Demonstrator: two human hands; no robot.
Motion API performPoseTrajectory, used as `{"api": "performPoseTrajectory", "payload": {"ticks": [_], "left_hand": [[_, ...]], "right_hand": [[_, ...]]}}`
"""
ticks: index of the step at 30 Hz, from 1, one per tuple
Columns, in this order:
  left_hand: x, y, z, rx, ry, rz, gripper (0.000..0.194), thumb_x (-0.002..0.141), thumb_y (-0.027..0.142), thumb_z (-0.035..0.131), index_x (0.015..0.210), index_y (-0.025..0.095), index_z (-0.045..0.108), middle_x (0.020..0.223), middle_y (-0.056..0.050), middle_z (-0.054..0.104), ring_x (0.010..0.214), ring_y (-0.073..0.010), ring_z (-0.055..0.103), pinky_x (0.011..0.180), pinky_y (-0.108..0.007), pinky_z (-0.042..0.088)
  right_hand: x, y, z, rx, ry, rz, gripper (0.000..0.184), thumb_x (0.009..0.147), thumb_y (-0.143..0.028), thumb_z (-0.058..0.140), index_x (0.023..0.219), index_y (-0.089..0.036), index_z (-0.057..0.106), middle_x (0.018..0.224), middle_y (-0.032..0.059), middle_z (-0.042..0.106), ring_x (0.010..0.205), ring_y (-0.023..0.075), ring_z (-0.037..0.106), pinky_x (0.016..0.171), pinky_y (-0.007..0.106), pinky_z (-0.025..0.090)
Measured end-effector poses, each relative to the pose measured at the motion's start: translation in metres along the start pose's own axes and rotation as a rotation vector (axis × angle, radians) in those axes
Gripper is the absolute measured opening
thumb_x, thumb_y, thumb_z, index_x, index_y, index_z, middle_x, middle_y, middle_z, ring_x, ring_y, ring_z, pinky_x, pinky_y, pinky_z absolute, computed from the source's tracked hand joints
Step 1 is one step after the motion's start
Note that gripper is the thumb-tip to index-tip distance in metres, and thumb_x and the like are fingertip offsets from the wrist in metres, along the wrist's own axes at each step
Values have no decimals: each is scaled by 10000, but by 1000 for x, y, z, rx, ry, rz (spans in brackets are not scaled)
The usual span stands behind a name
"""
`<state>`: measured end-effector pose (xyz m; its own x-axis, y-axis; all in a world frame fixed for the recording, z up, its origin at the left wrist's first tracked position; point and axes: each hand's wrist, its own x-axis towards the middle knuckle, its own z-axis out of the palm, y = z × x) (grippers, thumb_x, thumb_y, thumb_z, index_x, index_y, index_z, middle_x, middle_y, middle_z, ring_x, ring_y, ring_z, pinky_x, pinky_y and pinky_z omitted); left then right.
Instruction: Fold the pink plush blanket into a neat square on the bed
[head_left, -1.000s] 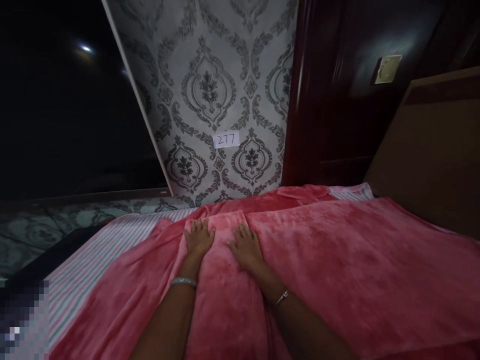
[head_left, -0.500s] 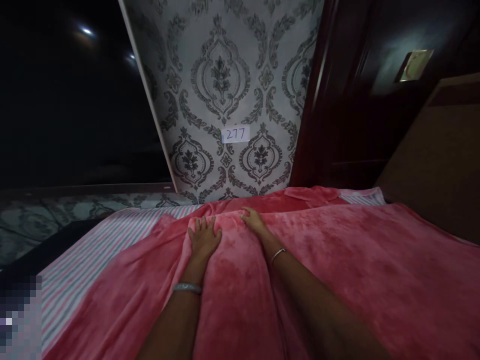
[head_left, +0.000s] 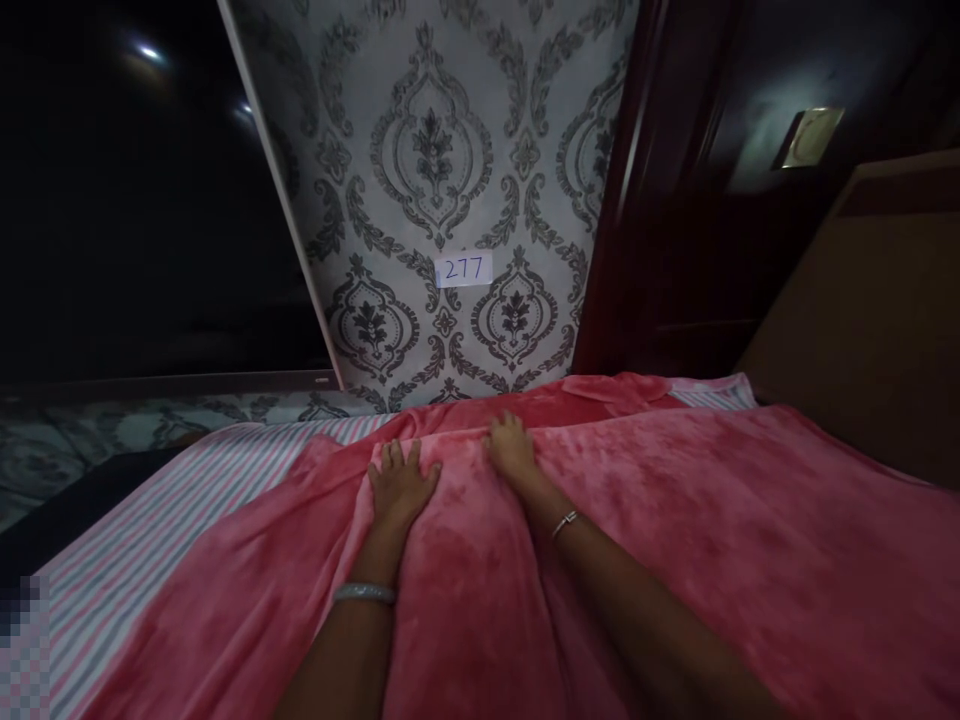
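A plush pink-red blanket [head_left: 675, 520] is spread in front of me, with folds down its middle and a bunched darker part along the far side. My left hand [head_left: 401, 485] lies flat on it with the fingers spread, close to a folded edge. To its right, my right hand [head_left: 511, 447] rests palm down at the blanket's far edge, fingers slightly bent and apart. Neither hand is closed around the cloth. A grey bangle circles my left wrist and a thin metal bracelet my right.
Under the blanket lies a striped sheet [head_left: 172, 500], showing at the left and the far right. A large dark screen [head_left: 150, 220] stands at the left. Behind is patterned wallpaper with a paper label [head_left: 463, 269] reading 277. A brown panel [head_left: 877, 310] leans at the right.
My right hand has turned and its fingers now lie over the blanket's far edge. The left hand stays nearly in place. The view has shifted slightly.
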<state>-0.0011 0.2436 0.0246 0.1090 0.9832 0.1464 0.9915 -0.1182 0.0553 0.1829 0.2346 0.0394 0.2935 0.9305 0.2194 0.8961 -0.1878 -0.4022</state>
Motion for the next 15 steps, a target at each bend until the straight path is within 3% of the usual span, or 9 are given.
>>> {"api": "performPoseTrajectory", "payload": {"ticks": [2, 4, 9, 15], "left_hand": [[0, 0, 0, 4, 22, 5, 686, 965, 559, 374, 1553, 207, 362, 1632, -184, 292, 1528, -363, 191, 1179, -582, 214], [0, 0, 0, 8, 23, 5, 695, 962, 564, 371, 1555, 202, 358, 1631, -187, 291, 1528, -365, 186, 1177, -584, 212], [4, -1, 0, 5, 11, 11, 704, 964, 572, 336, 1546, 178, 371, 1618, -206, 308, 1519, -365, 211, 1168, -584, 227], [10, -2, -2, -16, 57, 47, 695, 963, 551, 306, 1513, 140, 413, 1541, -239, 397, 1466, -390, 296, 1124, -601, 293]], "right_hand": [[-11, -3, 1, -28, -6, -137, 607, 956, -390, 536, 1516, -184, 432, 1624, 157, 309, 1500, 310, 245, 1189, 520, 220], [-22, -1, 7, -46, -63, -215, 710, 971, -510, 489, 1563, -146, 342, 1643, 170, 253, 1524, 319, 182, 1209, 546, 147], [-34, 11, 21, -50, -161, -135, 768, 977, -575, 437, 1561, -87, 332, 1634, 186, 264, 1516, 344, 208, 1208, 515, 178], [-29, 11, 6, 8, -199, -168, 826, 964, -636, 437, 1563, -82, 310, 1640, 197, 238, 1532, 339, 152, 1223, 520, 160]]}}
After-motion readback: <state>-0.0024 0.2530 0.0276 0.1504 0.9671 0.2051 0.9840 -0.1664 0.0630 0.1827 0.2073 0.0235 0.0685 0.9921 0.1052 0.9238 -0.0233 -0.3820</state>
